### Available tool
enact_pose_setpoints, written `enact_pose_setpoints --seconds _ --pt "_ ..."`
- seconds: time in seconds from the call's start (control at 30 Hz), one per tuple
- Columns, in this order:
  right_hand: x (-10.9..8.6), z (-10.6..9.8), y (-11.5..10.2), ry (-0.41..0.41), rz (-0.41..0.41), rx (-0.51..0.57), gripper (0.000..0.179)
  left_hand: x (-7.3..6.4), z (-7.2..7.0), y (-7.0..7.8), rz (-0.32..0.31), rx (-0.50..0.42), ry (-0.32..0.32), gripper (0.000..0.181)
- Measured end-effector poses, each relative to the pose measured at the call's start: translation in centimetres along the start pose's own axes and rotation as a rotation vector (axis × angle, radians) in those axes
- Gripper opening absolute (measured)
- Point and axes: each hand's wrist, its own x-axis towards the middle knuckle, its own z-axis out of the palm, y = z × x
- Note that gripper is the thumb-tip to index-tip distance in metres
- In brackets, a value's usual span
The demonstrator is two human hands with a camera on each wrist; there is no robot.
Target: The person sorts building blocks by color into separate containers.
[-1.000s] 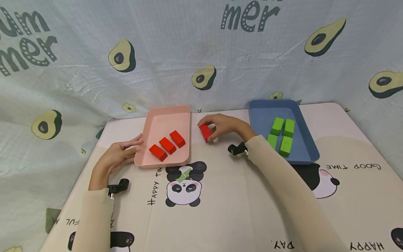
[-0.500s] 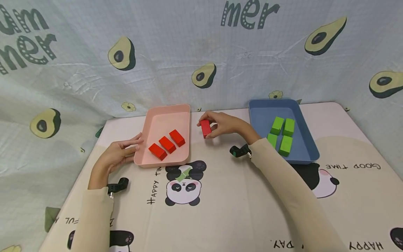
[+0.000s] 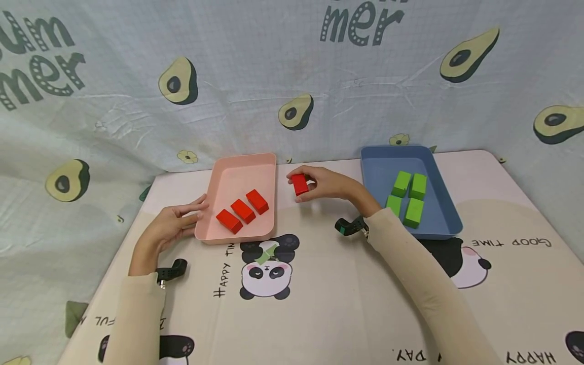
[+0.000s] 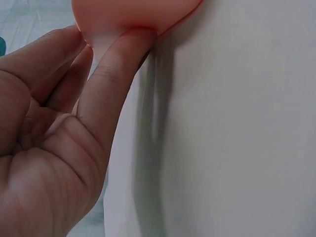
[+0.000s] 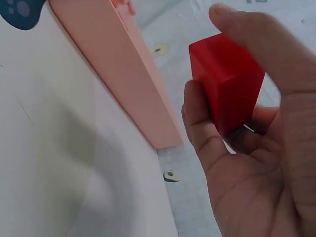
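Note:
My right hand (image 3: 326, 183) holds a red block (image 3: 299, 184) between thumb and fingers, to the right of the pink tray. In the right wrist view the block (image 5: 227, 81) is tilted, lying against the fingers with the thumb at its upper end. My left hand (image 3: 169, 226) touches the left wall of the pink tray (image 3: 239, 167) with fairly straight fingers. Up close, the left wrist view shows the thumb (image 4: 116, 74) against the tray's pink wall (image 4: 123, 15). Inside that tray, 3 red blocks (image 3: 243, 210) lie in a slanting row.
A blue tray (image 3: 438, 203) stands at the right, behind the right forearm, with several green blocks (image 3: 414, 212) in it. A panda-printed cloth (image 3: 292, 324) covers the table. Behind rises an avocado-patterned curtain (image 3: 237, 116).
The right hand has turned the red block in its fingers, and its wrist has shifted slightly right and down. The left hand and the trays stay put.

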Motion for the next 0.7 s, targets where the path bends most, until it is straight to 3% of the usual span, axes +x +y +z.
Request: enact_pose_setpoints --seconds 0.17,0.53,0.7 --pt "-0.02 0.17 0.13 0.012 -0.036 -0.073 0.057 -0.07 -0.02 0.10 0.002 0.001 -0.009 0.057" --pt "-0.13 0.45 -0.46 0.050 -0.215 -0.176 0.059 -0.04 0.10 0.22 -0.005 -0.026 0.000 0.055" --pt "-0.08 0.51 -0.65 0.027 -0.238 -0.201 0.060 -0.05 0.09 0.23 -0.004 -0.025 -0.001 0.056"
